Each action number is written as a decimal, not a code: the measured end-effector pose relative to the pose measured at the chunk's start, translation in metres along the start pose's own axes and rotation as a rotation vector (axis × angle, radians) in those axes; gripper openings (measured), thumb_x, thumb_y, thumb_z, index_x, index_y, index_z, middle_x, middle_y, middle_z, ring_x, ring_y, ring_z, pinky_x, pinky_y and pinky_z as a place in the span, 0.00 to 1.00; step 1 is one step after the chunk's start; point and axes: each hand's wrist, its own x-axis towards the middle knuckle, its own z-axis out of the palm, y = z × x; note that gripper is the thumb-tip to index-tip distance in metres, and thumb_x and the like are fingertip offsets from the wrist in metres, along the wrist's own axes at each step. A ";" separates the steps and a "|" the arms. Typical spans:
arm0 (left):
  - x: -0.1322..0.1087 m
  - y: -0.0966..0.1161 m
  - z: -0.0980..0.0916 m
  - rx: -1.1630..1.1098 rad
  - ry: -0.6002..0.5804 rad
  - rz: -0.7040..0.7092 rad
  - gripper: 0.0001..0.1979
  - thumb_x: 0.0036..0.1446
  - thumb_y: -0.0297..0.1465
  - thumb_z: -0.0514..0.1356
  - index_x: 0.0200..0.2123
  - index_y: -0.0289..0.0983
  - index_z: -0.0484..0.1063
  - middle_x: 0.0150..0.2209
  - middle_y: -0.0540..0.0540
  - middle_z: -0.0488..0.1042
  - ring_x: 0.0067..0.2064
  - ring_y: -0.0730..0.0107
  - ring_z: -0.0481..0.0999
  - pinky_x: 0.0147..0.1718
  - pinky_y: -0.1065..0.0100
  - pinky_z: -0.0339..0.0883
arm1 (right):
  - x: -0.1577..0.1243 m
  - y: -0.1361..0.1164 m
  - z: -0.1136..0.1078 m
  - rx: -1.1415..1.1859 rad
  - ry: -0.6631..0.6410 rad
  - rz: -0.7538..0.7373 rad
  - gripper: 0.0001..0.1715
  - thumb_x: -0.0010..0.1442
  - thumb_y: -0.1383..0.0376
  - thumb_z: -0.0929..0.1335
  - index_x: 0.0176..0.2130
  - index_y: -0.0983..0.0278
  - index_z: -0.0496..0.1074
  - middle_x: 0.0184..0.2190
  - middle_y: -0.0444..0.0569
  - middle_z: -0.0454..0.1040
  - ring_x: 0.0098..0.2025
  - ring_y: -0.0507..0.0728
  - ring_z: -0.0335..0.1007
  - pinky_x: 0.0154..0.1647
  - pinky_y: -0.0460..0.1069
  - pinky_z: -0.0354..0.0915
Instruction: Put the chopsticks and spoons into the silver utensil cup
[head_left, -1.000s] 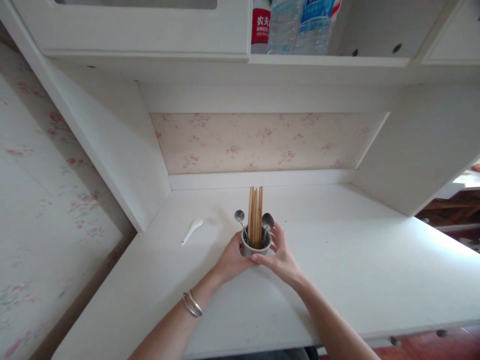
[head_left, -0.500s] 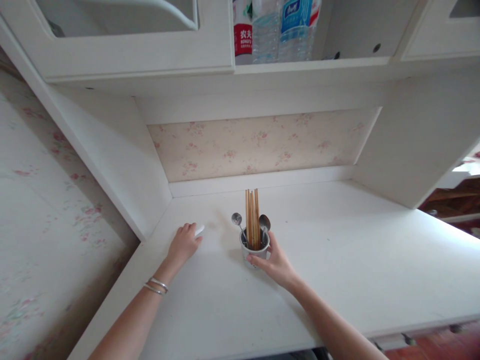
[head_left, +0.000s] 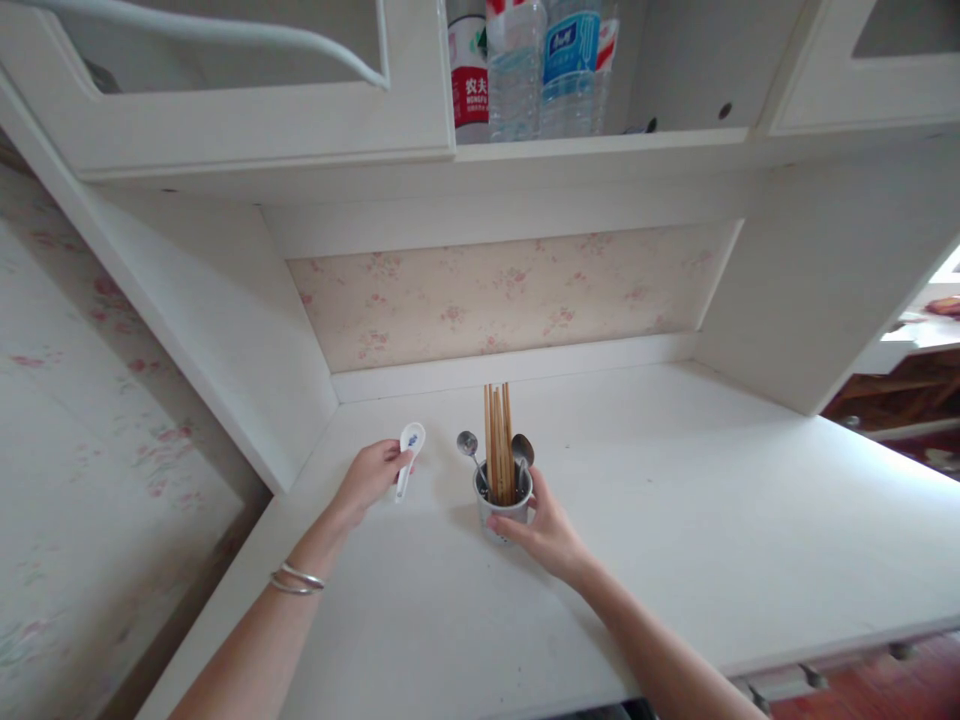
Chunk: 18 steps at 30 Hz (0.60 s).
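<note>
Between the thumb and fingers of my left hand point(head_left: 375, 472) is a white soup spoon point(head_left: 412, 438) with a blue mark in its bowl. The spoon's bowl points away from me and its handle points back toward me. My right hand point(head_left: 546, 525) is wrapped round the near right side of a pale cup point(head_left: 491, 520) on the counter. Several wooden chopsticks point(head_left: 498, 440) stand upright in the cup. A metal spoon point(head_left: 467, 445) leans out on its left, and a second, darker metal spoon point(head_left: 523, 450) leans out on its right.
The white counter point(head_left: 675, 530) runs wide to the right. A white side panel point(head_left: 217, 330) closes it off on the left. Overhead is a cabinet point(head_left: 300, 130) with plastic bottles point(head_left: 570, 70) on its open shelf.
My left hand has raised and turned the white soup spoon, so its bowl and handle now show. My right hand still holds the cup. The view has shifted slightly.
</note>
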 end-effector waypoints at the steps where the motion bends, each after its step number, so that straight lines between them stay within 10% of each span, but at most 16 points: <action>1: -0.005 0.011 0.002 -0.141 -0.024 -0.006 0.19 0.53 0.43 0.56 0.39 0.34 0.72 0.35 0.43 0.77 0.36 0.63 0.76 0.32 0.69 0.66 | 0.000 0.000 0.000 -0.007 0.003 -0.006 0.40 0.46 0.57 0.75 0.54 0.58 0.59 0.48 0.52 0.71 0.47 0.63 0.70 0.49 0.61 0.64; 9: -0.027 0.075 0.030 -0.291 0.087 0.118 0.18 0.51 0.43 0.59 0.37 0.35 0.74 0.30 0.46 0.76 0.27 0.74 0.69 0.24 0.74 0.59 | 0.001 -0.007 0.000 0.087 -0.039 -0.025 0.37 0.47 0.60 0.74 0.54 0.58 0.59 0.49 0.52 0.71 0.50 0.62 0.69 0.50 0.60 0.65; 18: -0.028 0.086 0.080 -0.134 0.041 0.275 0.17 0.56 0.44 0.55 0.30 0.37 0.75 0.23 0.50 0.71 0.26 0.72 0.69 0.26 0.73 0.60 | 0.000 -0.007 0.000 0.094 -0.025 -0.044 0.38 0.48 0.62 0.73 0.55 0.58 0.58 0.50 0.52 0.70 0.49 0.61 0.69 0.50 0.58 0.65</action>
